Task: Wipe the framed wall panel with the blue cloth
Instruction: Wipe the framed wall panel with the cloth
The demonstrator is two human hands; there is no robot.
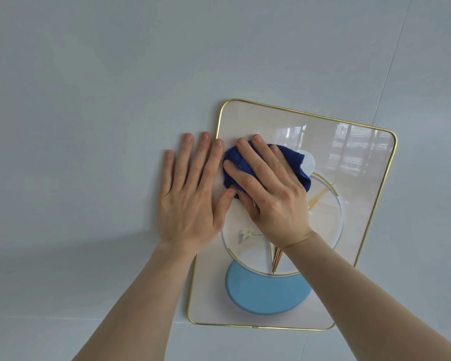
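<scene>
The framed wall panel [359,204] hangs on a pale wall, with a thin gold frame, glossy pale surface, a white circle, gold lines and a light blue disc at the bottom. My right hand [268,194] presses a bunched dark blue cloth [294,162] flat against the panel's upper left part, fingers spread over it. My left hand [190,194] lies flat with fingers apart, mostly on the wall, overlapping the panel's left frame edge; its thumb touches the cloth's lower edge.
Pale grey-blue wall tiles [102,87] surround the panel, with faint seams running diagonally at the right and horizontally below the frame. The glossy panel reflects window shapes at its upper right [349,149].
</scene>
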